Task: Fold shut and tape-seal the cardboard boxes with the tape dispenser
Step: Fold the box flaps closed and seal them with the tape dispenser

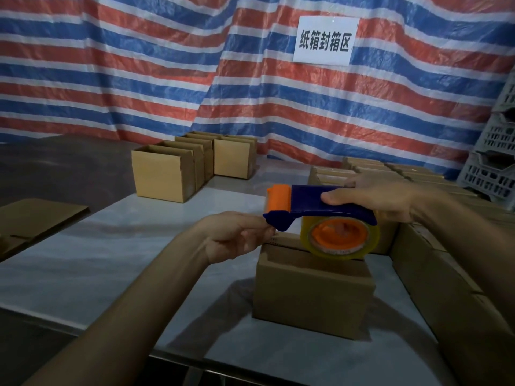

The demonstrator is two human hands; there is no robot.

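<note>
Left forearm low in frame; left hand (239, 235) has its fingers pinched at the blue nose of the tape dispenser (320, 207). Can't tell if the tape end is between them. Right hand (370, 196) grips the dispenser body from above. Its long axis runs left-right, orange head leftward, roll just over the closed cardboard box (312, 285) on the counter (111, 246), lower centre. The box lies directly below both hands, so the next move is likely down onto its top seam.
</note>
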